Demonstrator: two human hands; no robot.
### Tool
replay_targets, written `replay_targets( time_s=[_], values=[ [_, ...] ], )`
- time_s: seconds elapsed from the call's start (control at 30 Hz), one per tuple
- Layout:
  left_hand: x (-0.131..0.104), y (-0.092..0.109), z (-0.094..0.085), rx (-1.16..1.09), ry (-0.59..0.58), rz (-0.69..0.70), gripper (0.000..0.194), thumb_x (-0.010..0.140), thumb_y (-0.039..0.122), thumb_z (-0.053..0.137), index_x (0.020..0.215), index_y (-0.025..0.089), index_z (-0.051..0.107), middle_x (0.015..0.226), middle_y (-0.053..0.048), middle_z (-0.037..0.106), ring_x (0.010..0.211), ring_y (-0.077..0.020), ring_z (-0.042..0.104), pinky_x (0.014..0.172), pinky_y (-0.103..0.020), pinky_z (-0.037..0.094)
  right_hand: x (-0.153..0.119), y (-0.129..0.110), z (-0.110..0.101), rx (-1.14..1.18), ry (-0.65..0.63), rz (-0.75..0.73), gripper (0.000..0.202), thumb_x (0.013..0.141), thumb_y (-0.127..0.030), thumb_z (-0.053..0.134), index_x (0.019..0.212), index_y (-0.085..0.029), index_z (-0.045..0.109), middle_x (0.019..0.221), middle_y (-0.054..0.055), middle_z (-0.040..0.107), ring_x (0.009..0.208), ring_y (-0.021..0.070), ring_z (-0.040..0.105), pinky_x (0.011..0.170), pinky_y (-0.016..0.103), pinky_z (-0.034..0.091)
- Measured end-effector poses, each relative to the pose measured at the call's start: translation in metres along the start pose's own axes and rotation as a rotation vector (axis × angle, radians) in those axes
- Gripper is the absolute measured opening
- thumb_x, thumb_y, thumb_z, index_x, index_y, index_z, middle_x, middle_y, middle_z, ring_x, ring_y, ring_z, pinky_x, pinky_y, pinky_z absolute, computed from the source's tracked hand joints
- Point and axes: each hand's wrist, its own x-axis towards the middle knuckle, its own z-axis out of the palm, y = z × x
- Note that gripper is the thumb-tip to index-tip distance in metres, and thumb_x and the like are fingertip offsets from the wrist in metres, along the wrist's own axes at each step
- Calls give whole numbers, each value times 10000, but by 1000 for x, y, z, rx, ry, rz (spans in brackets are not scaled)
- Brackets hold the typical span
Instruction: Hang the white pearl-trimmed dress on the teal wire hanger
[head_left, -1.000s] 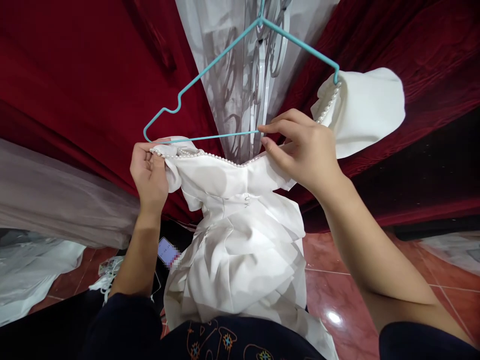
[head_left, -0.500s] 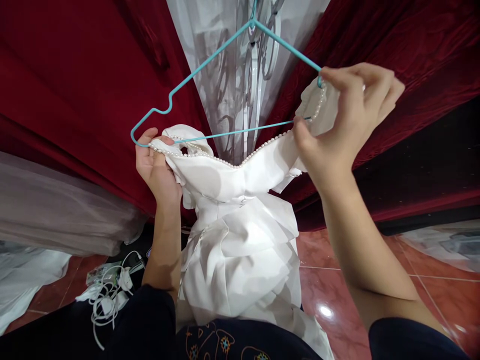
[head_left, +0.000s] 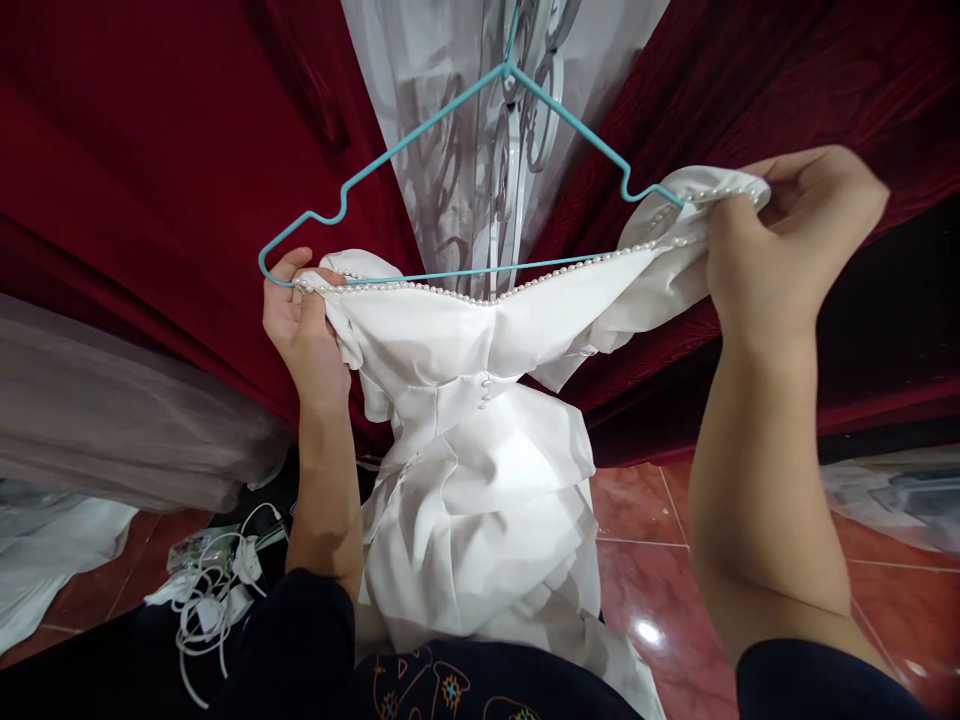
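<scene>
A white dress (head_left: 480, 450) with pearl beads along its neckline hangs in front of me on a light-blue clothes hanger (head_left: 427, 122). My left hand (head_left: 307, 325) grips the beaded sleeve edge together with the hanger's left end. My right hand (head_left: 799, 240) is closed on the other puffed sleeve (head_left: 675, 270), pulling it out sideways, with the thumb over the beaded edge. The hanger's right end goes into that sleeve, so its tip is hidden. Below the bodice, the gathered skirt falls toward my lap.
Dark red curtains (head_left: 165, 130) hang on both sides, with white sheer fabric and white ornamental metalwork (head_left: 506, 170) between them. Coiled white cables (head_left: 206, 610) lie at lower left. Red tiles (head_left: 645, 580) cover the floor. Pale tulle (head_left: 112, 400) hangs at left.
My right hand has moved outward to the right, drawing the sleeve over the hanger's right end and stretching the neckline straighter. My left hand keeps its hold.
</scene>
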Motion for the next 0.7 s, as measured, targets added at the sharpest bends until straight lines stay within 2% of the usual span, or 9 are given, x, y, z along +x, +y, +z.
replay_targets(
  time_s=[0.1, 0.23, 0.3, 0.37, 0.43, 0.53, 0.6, 0.63, 0.7],
  values=[
    [-4, -2, 0, 32, -16, -10, 281, 885, 210, 581, 1163, 182, 554, 881, -52, 666, 817, -169, 600, 825, -360, 513, -14, 11, -6, -46, 48, 13, 65, 727, -233, 684, 781, -239, 650, 852, 140, 707, 743, 247, 609, 712, 421, 421],
    [-6, -8, -3, 27, -46, -14, 314, 904, 215, 572, 1211, 159, 540, 921, -69, 672, 858, -173, 637, 865, -370, 541, -26, 22, -16, -3, 79, 109, 127, 695, -317, 706, 729, -274, 591, 787, 131, 671, 698, 255, 600, 685, 447, 413],
    [-7, -11, -3, 39, -50, -19, 299, 931, 259, 578, 1211, 160, 538, 937, -78, 681, 901, -188, 660, 882, -376, 553, -32, 24, -22, -59, -2, 170, 59, 670, -284, 677, 712, -262, 640, 731, 120, 663, 637, 233, 559, 646, 440, 388],
    [-10, -12, -2, 47, -49, -28, 285, 945, 300, 584, 1197, 172, 544, 951, -83, 692, 935, -205, 675, 897, -379, 564, -38, 20, -29, -116, -127, 189, 122, 674, -267, 640, 744, -252, 739, 694, 112, 676, 596, 221, 533, 618, 432, 365],
    [-12, -12, 1, 12, -40, -42, 274, 932, 296, 595, 1180, 182, 566, 950, -79, 703, 928, -213, 682, 896, -373, 573, -46, 9, -33, -117, -186, 85, 213, 684, -267, 625, 797, -283, 805, 733, 108, 709, 647, 255, 590, 639, 447, 391],
    [-13, -10, 4, -31, -9, -49, 250, 904, 256, 610, 1147, 198, 597, 926, -63, 713, 900, -213, 685, 878, -358, 578, -54, -17, -32, -36, 3, -228, 224, 682, -276, 634, 812, -309, 815, 856, 117, 715, 815, 314, 665, 721, 491, 468],
    [-13, -11, 5, 0, 9, -51, 236, 912, 248, 600, 1145, 210, 596, 933, -57, 714, 894, -211, 687, 864, -351, 581, -58, -38, -26, 32, 33, -363, 203, 732, -281, 650, 868, -291, 800, 922, 126, 711, 905, 326, 688, 806, 515, 521],
    [-13, -11, 5, 20, 9, -58, 241, 922, 247, 589, 1160, 213, 592, 950, -59, 717, 896, -211, 689, 857, -350, 582, -60, -47, -22, 61, -41, -400, 216, 777, -282, 649, 939, -282, 791, 976, 127, 725, 969, 327, 699, 874, 523, 541],
    [-15, -13, 6, 63, -4, -83, 257, 949, 242, 555, 1204, 215, 580, 986, -65, 724, 908, -210, 696, 849, -350, 585, -65, -61, -12, 97, -293, -439, 330, 850, -270, 615, 1154, -274, 744, 1157, 121, 744, 1180, 326, 687, 1053, 538, 530]
  ],
)
